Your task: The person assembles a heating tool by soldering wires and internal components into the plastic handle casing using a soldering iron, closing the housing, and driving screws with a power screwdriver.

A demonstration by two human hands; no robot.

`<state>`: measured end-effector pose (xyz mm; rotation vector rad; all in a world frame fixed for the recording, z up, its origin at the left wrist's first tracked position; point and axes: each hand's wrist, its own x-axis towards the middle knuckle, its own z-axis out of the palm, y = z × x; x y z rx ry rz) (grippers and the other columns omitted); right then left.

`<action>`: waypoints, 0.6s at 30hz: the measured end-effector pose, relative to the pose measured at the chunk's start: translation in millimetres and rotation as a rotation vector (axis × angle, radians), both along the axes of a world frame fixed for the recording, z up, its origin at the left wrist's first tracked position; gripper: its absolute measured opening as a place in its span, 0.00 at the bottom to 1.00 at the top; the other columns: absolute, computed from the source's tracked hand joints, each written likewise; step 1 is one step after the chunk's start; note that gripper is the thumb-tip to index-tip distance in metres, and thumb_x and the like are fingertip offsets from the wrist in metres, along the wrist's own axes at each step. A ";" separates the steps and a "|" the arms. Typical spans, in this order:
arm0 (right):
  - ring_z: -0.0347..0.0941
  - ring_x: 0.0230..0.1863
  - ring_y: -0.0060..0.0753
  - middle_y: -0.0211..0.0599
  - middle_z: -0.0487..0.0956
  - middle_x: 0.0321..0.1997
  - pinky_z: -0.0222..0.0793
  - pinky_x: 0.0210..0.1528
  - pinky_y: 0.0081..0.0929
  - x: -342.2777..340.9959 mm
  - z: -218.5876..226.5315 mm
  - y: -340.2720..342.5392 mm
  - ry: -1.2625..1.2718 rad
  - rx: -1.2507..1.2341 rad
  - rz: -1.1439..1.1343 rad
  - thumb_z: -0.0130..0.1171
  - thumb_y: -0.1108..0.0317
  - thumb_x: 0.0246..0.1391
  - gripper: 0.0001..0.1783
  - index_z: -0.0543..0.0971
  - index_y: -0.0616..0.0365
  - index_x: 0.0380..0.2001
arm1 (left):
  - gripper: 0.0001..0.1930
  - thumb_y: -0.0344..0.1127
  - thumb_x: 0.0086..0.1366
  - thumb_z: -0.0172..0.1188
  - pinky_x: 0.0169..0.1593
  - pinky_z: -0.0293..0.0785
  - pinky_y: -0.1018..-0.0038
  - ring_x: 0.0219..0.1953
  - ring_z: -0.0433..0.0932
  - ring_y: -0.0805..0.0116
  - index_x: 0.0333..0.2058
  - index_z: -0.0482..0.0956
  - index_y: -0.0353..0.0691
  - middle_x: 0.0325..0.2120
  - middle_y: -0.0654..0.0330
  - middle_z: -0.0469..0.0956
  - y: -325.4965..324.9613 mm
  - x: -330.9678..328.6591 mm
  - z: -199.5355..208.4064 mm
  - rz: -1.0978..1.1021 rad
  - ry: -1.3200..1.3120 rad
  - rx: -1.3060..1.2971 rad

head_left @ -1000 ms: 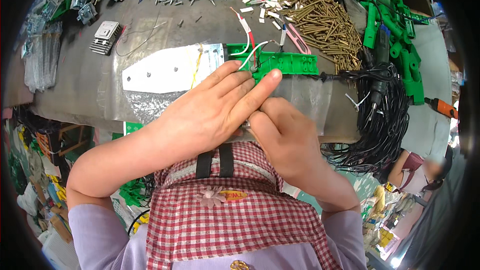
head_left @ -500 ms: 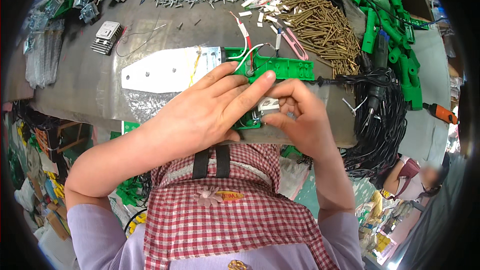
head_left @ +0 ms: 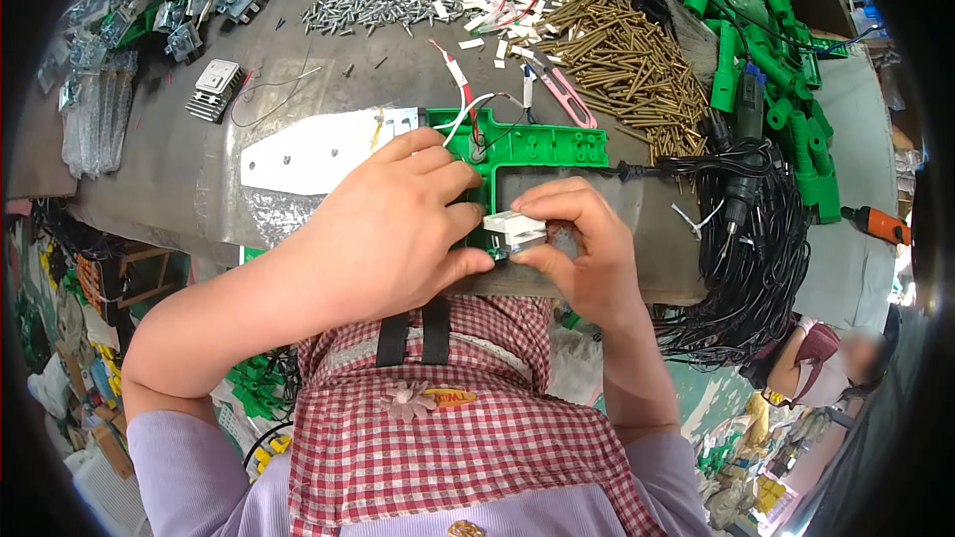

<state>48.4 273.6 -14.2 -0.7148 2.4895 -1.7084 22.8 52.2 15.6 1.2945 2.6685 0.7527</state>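
Note:
A green plastic housing [head_left: 545,145] lies on the bench in front of me, open side up, with red, white and black wires [head_left: 468,104] rising from its middle. My left hand [head_left: 403,224] is closed over the housing's left side, fingers curled onto its near arm and thumb at the near end. Between the thumb and fingers of my right hand [head_left: 589,251] is a small white rectangular block [head_left: 515,229] with a greyish lower part, tilted against that near arm. Whether it sits inside the housing, I cannot tell. A white pointed plate [head_left: 298,157] joins the housing's left.
Beyond lie heaps of silver screws [head_left: 373,8] and long brass-coloured screws [head_left: 637,60], plus pink-handled snips [head_left: 569,97]. On the right are coiled black cables [head_left: 761,239], a power screwdriver [head_left: 744,154] and green housings [head_left: 811,159]. A finned metal box [head_left: 214,89] stands at left.
My left index finger has drawn back from across the housing and curled in. The white block, still in my right hand, shows more fully. The whole view has shifted slightly.

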 end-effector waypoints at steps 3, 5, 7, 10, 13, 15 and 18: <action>0.72 0.33 0.24 0.36 0.77 0.42 0.68 0.32 0.21 -0.9 0.5 0.0 0.065 0.069 0.008 0.68 0.79 0.39 0.21 0.74 0.59 0.40 | 0.18 0.40 0.47 0.67 0.55 0.64 0.62 0.43 0.73 0.57 0.36 0.77 0.39 0.40 0.56 0.74 1.0 -2.2 -1.8 0.051 0.057 -0.048; 0.72 0.34 0.23 0.36 0.77 0.42 0.69 0.33 0.21 -5.3 -7.7 6.6 -0.045 0.025 0.017 0.67 0.79 0.41 0.20 0.74 0.60 0.40 | 0.18 0.40 0.47 0.67 0.56 0.63 0.62 0.43 0.73 0.57 0.35 0.77 0.38 0.41 0.56 0.74 3.7 -3.0 0.4 0.063 0.031 -0.091; 0.73 0.35 0.21 0.36 0.77 0.42 0.70 0.34 0.20 -8.5 -9.9 7.5 -0.159 -0.020 0.026 0.67 0.80 0.43 0.20 0.73 0.61 0.41 | 0.18 0.40 0.47 0.67 0.57 0.62 0.61 0.43 0.73 0.57 0.35 0.76 0.38 0.41 0.55 0.73 5.6 -1.9 1.7 0.076 0.003 -0.136; 0.73 0.38 0.19 0.34 0.76 0.40 0.71 0.39 0.19 -14.6 -3.6 4.3 -0.550 -0.312 -0.021 0.64 0.80 0.47 0.18 0.72 0.64 0.42 | 0.18 0.39 0.47 0.67 0.58 0.62 0.60 0.44 0.73 0.56 0.35 0.75 0.37 0.43 0.53 0.73 7.6 4.0 0.0 0.074 0.004 -0.155; 0.73 0.37 0.18 0.32 0.76 0.36 0.71 0.38 0.18 -22.2 -0.5 1.8 -0.625 -0.385 -0.002 0.64 0.79 0.48 0.17 0.72 0.65 0.42 | 0.20 0.39 0.47 0.67 0.59 0.61 0.58 0.46 0.72 0.56 0.37 0.74 0.34 0.46 0.49 0.72 10.2 11.5 -8.9 0.112 0.093 -0.161; 0.72 0.35 0.18 0.32 0.76 0.36 0.70 0.36 0.19 -26.0 4.3 -2.2 -0.404 -0.173 -0.010 0.64 0.79 0.46 0.17 0.73 0.64 0.41 | 0.23 0.38 0.47 0.67 0.61 0.60 0.57 0.49 0.71 0.55 0.40 0.73 0.31 0.49 0.46 0.69 11.8 14.3 -16.6 0.175 0.244 -0.185; 0.70 0.28 0.21 0.32 0.75 0.35 0.68 0.31 0.23 -23.7 6.6 -11.3 -0.123 0.065 -0.027 0.67 0.77 0.42 0.17 0.74 0.61 0.38 | 0.25 0.37 0.46 0.67 0.62 0.60 0.56 0.52 0.69 0.53 0.41 0.73 0.30 0.51 0.45 0.68 1.9 10.8 -17.4 0.148 0.133 -0.021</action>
